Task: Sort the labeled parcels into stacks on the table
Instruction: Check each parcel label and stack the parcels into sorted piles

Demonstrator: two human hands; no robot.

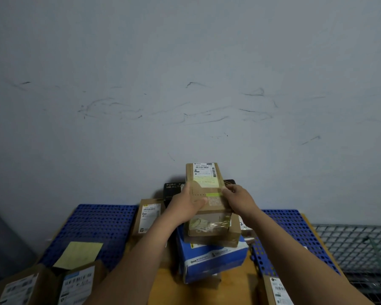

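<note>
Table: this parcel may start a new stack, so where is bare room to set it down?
Bare: the left blue mat behind the yellow envelope, and the right blue mat beside the wire grille. Crowded: the centre around the blue box, and the near left corner's labeled parcels.

Grey wall (185, 62) fills the upper frame, dark scuff marks (110, 106) streaked across its middle band. Blue perforated mat (92, 225) lower left, second blue mat (295, 230) lower right, well apart. Yellow-green sheet (78, 254) lies flat on the left mat. Wire mesh rack (350, 245) just beyond the right mat, thin green rod (379, 260) slanting across it. Grey shape at far left edge, can't tell what
</note>
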